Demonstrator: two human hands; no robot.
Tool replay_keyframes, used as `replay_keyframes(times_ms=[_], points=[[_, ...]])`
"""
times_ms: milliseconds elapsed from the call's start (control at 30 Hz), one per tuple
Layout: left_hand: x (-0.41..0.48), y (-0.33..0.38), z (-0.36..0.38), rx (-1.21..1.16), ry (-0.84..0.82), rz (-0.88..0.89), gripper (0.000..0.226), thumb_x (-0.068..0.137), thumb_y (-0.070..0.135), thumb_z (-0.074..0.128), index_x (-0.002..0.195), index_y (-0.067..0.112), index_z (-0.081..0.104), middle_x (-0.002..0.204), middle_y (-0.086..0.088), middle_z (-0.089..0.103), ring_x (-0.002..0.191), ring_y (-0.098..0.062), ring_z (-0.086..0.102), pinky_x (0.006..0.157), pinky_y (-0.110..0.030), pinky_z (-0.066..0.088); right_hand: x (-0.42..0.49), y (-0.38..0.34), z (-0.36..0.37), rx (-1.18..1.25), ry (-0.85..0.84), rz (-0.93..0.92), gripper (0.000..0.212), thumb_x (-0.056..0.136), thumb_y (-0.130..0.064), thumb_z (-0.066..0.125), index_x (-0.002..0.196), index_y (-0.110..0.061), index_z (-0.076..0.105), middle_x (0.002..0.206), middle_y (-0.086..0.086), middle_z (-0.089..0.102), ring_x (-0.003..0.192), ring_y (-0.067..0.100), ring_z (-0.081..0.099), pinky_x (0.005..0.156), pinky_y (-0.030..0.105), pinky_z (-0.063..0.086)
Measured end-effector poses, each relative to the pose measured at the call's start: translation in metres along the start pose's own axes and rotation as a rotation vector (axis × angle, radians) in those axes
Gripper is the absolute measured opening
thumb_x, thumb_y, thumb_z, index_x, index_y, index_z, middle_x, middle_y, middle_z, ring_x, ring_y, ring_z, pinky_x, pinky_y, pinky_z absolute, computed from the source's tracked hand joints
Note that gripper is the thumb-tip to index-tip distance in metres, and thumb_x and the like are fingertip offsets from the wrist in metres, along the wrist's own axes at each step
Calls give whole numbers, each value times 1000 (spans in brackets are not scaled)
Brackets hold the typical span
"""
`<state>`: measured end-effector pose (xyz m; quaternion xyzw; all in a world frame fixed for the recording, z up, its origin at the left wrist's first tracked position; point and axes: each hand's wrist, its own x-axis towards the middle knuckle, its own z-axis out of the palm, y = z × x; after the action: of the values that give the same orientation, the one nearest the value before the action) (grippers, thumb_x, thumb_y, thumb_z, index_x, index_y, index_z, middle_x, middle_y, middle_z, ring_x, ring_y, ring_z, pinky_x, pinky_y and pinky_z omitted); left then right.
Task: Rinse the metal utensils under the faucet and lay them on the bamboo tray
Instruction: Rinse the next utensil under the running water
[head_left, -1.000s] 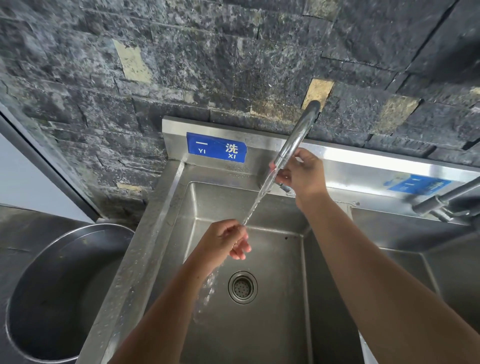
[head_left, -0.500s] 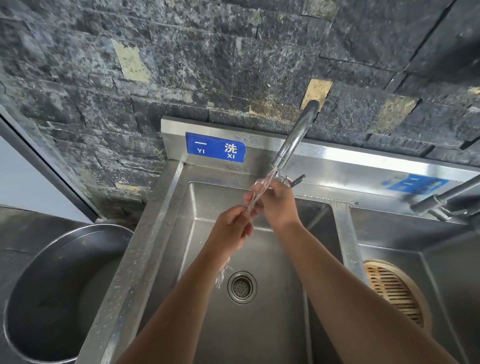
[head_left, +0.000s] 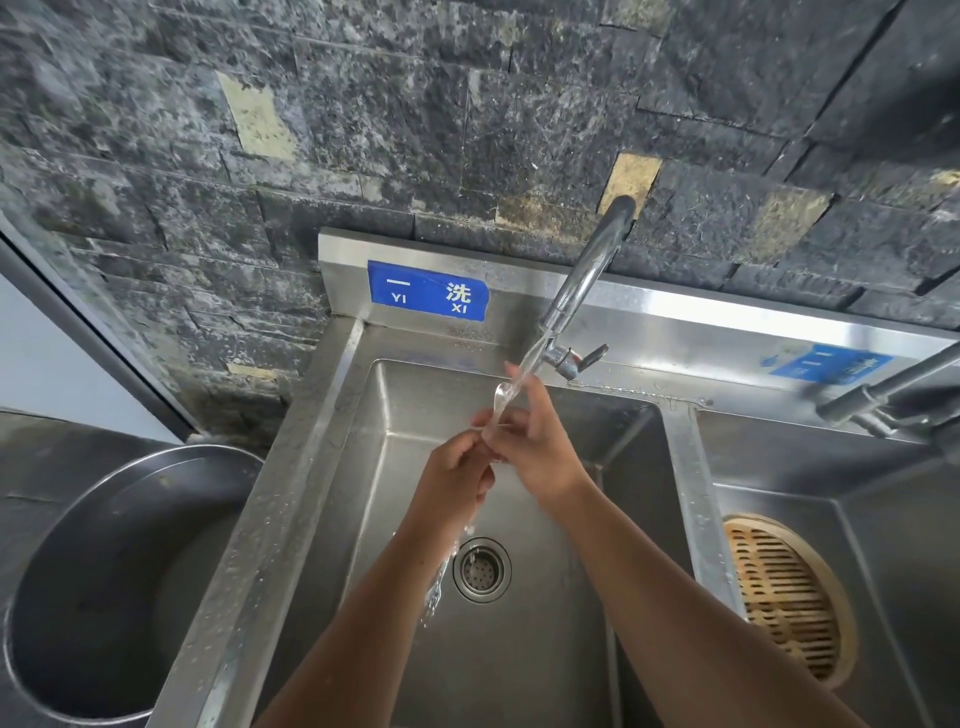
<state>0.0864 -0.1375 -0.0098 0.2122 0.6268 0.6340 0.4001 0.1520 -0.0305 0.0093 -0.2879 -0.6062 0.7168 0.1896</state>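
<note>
A small metal spoon (head_left: 503, 392) stands bowl-up in the water stream from the curved faucet (head_left: 582, 280), over the left sink basin (head_left: 545, 649). My left hand (head_left: 452, 478) grips its handle from below. My right hand (head_left: 535, 441) closes around the spoon's stem just above, fingers rubbing it; most of the handle is hidden by both hands. Water runs down my left wrist toward the drain (head_left: 481, 569). The round slatted bamboo tray (head_left: 784, 597) lies in the right basin with nothing visible on it.
A large steel pot (head_left: 104, 582) stands left of the sink. The faucet's lever (head_left: 592, 354) sticks out right of the spout. A second faucet (head_left: 883, 397) reaches in from the right. A dark stone wall backs the sink.
My right hand left the faucet lever and came down to join my left hand on the spoon. The spoon rose closer to the spout. My view shifted, revealing the bamboo tray.
</note>
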Motion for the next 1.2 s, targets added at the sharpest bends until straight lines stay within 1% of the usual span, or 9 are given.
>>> replay_keyframes(times_ms=[67, 200, 367, 433, 700, 867, 1033, 1133, 1200], points=[[-5, -4, -2, 6, 8, -21, 29, 103, 17, 46, 83, 7, 65, 49, 6, 38, 41, -8, 29, 37, -18, 22, -3, 3, 2, -34, -24, -2, 65, 89, 22, 50, 140, -18, 37, 96, 19, 64, 77, 26, 60, 69, 32, 53], [-13, -12, -5, 2, 17, -54, 26, 101, 12, 45, 80, 8, 60, 48, 6, 35, 40, -7, 26, 37, -16, 21, -5, 8, 5, -118, 21, -34, 37, 89, 19, 49, 118, -5, 51, 80, 15, 73, 55, 20, 57, 55, 30, 47], [-22, -17, -6, -35, 15, -73, 24, 101, 9, 44, 81, 9, 57, 53, -1, 33, 40, -7, 23, 37, -17, 19, -4, 11, 3, -176, 41, -29, 17, 95, 8, 51, 103, -5, 58, 80, 18, 74, 61, 30, 66, 55, 32, 51], [-24, -16, -5, -53, 20, -72, 23, 100, 7, 44, 81, 7, 57, 56, -5, 34, 41, -7, 23, 38, -17, 18, -4, 11, 4, -191, 46, -35, 16, 96, 6, 50, 99, -7, 59, 78, 16, 74, 63, 30, 68, 56, 34, 55], [-21, -14, -4, -57, 65, -143, 23, 97, 2, 41, 80, 6, 56, 47, 6, 27, 36, -5, 18, 35, -12, 16, 6, 10, 10, -136, 110, 53, 21, 102, -6, 44, 92, -6, 62, 69, 12, 74, 62, 29, 72, 54, 32, 58], [-16, -11, -5, -40, 73, -157, 22, 95, 2, 44, 81, 6, 59, 46, 5, 32, 33, -4, 23, 33, -13, 18, 8, 8, 10, -63, 149, 124, 28, 105, -13, 39, 96, -3, 64, 74, 14, 76, 63, 32, 73, 52, 33, 59], [-9, -11, -8, -3, 94, -134, 19, 95, 5, 49, 85, -6, 62, 53, -6, 45, 35, -9, 33, 37, -15, 24, 6, 8, 8, -130, 114, 64, 21, 101, -11, 54, 96, 9, 58, 79, 5, 74, 59, 26, 65, 54, 36, 54], [-3, -10, -7, 24, 80, -138, 25, 94, 6, 47, 83, 2, 70, 63, -4, 59, 45, -10, 46, 41, -20, 31, 5, 11, 6, -179, 130, 53, 12, 93, -2, 63, 89, 8, 58, 83, 21, 72, 70, 32, 64, 71, 56, 57], [0, -9, -6, 45, 72, -100, 31, 95, 3, 46, 81, 7, 73, 66, -4, 65, 53, -11, 56, 45, -21, 41, 5, 12, 3, -198, 146, 29, 10, 92, -1, 61, 86, 7, 61, 86, 32, 69, 68, 32, 61, 70, 56, 56]])
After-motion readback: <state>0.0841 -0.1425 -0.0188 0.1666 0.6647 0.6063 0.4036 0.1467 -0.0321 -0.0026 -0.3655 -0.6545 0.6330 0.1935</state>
